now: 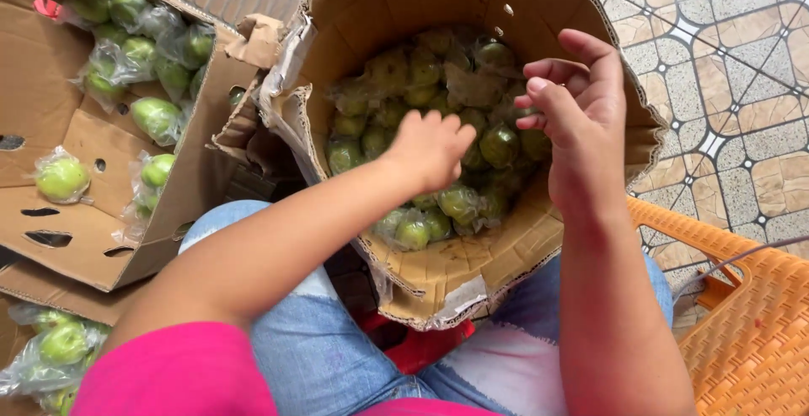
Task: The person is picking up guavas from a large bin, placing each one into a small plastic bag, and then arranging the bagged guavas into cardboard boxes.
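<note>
A tall, torn cardboard box stands between my knees, holding several green fruits in clear plastic bags. My left hand reaches down into the box with its fingers curled over the bagged fruit; whether it grips one is hidden. My right hand hovers above the box's right rim, fingers loosely bent and apart, holding nothing.
An open flat cardboard box on the left holds more bagged green fruit. Further bagged fruit lies at the lower left. An orange plastic woven stool stands at the right on a patterned tile floor.
</note>
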